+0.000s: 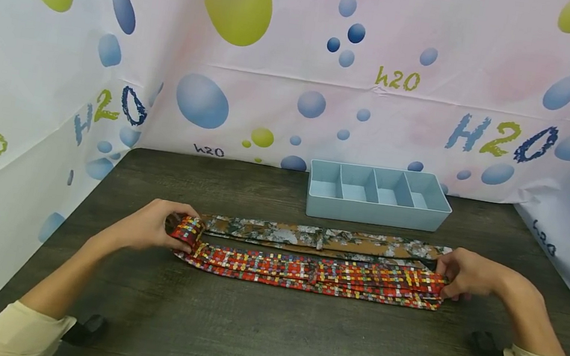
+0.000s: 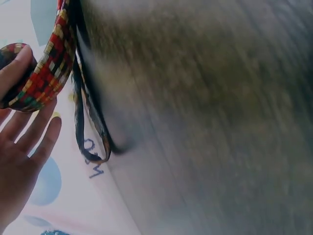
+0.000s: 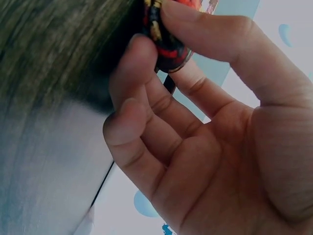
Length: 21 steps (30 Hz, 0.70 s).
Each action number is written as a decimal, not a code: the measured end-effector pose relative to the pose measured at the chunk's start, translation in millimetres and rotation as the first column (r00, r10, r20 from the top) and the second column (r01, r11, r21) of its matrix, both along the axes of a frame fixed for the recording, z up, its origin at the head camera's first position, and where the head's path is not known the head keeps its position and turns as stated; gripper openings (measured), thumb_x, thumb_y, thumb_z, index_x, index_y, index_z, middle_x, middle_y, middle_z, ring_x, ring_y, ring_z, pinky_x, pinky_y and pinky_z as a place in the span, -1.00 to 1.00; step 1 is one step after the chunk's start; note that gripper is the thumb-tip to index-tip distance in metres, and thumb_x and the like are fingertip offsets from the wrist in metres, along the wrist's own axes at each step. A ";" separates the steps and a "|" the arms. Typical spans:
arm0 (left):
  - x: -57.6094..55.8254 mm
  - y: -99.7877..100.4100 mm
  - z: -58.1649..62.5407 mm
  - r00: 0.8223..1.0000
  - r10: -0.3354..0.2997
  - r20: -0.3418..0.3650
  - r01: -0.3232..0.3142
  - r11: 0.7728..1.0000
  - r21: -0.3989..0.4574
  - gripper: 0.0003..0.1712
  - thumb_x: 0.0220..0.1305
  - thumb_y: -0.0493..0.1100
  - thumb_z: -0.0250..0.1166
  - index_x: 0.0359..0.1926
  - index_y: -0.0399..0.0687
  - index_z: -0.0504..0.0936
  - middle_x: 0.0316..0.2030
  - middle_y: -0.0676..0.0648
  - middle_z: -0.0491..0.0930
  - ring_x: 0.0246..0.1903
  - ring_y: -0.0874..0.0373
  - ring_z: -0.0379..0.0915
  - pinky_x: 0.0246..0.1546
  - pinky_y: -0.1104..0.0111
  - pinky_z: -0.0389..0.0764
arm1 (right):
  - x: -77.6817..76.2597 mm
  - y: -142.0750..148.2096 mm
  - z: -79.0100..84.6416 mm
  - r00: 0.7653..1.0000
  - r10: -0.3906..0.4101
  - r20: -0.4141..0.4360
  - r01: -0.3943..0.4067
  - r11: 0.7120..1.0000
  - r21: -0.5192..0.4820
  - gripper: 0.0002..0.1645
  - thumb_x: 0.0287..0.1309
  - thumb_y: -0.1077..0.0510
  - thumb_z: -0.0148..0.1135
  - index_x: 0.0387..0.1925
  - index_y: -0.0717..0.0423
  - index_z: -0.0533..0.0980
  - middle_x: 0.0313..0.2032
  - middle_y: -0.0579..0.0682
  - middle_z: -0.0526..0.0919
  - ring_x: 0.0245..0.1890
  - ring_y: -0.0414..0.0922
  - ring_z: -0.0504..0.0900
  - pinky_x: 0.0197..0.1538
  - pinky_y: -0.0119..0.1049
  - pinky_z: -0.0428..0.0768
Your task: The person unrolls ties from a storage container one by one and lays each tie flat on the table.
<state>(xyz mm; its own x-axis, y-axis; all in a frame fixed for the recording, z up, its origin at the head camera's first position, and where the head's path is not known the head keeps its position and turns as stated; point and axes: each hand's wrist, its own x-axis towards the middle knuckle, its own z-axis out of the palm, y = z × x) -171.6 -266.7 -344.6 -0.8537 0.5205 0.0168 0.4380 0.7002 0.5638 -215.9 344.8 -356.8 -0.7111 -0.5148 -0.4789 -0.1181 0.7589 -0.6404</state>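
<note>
A red checked necktie (image 1: 262, 263), with yellow, white and green in its weave, lies folded lengthwise across the table. My left hand (image 1: 153, 226) holds its rounded left fold, which rises off the table. In the left wrist view, the thumb is inside the tie's loop (image 2: 51, 66) and the fingers lie outside it. At the right end, my right hand (image 1: 475, 275) pinches the folded tie between thumb and fingers; the right wrist view shows that tie end (image 3: 168, 51) close up. Just behind lies a brown floral necktie (image 1: 266, 231), also folded lengthwise, its right end near my right hand.
A light blue tray (image 1: 375, 214) with several compartments stands behind the ties, right of centre. The dark wooden table (image 1: 263, 333) extends in front of them. A white sheet (image 1: 294, 33) printed with bubbles rises at the back and sides.
</note>
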 end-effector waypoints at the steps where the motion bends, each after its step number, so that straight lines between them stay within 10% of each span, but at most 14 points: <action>1: 0.6 -1.6 0.4 1.000 0.007 -0.009 -0.007 1.000 0.015 -0.42 0.03 -0.16 0.67 0.07 -0.21 0.67 -0.16 -0.07 0.70 -0.22 0.11 0.64 -0.24 0.21 0.69 | 0.0 0.2 0.0 1.000 -0.002 0.003 0.002 1.000 0.001 -0.76 0.04 0.43 0.40 -0.37 0.20 0.47 -0.57 -0.07 0.56 -0.55 -0.12 0.57 -0.53 -0.26 0.50; 11: 6.0 -17.4 7.3 0.995 0.051 -0.084 -0.048 0.998 0.028 -0.53 0.07 -0.22 0.63 0.01 -0.14 0.70 -0.08 -0.03 0.72 -0.14 0.12 0.63 -0.10 0.11 0.69 | 0.0 0.8 0.4 1.000 -0.013 0.004 0.013 1.000 0.012 -0.76 0.04 0.42 0.41 -0.37 0.20 0.48 -0.57 -0.06 0.57 -0.54 -0.10 0.58 -0.53 -0.25 0.53; 21: 5.7 -16.8 -1.6 0.999 -0.023 0.045 0.027 0.996 -0.090 -0.50 0.10 -0.14 0.63 0.04 -0.19 0.69 -0.04 -0.11 0.72 -0.09 0.01 0.64 -0.20 0.20 0.63 | -0.2 -0.4 1.0 1.000 -0.016 0.006 0.015 1.000 0.024 -0.75 0.04 0.42 0.42 -0.37 0.19 0.48 -0.58 -0.06 0.57 -0.54 -0.10 0.58 -0.52 -0.26 0.53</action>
<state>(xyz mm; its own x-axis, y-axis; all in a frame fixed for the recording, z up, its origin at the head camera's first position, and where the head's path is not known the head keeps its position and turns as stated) -165.9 -283.5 -346.2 -0.8391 0.5396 -0.0689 0.4323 0.7383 0.5177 -216.1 344.4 -355.8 -0.7161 -0.4918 -0.4953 -0.1025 0.7760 -0.6224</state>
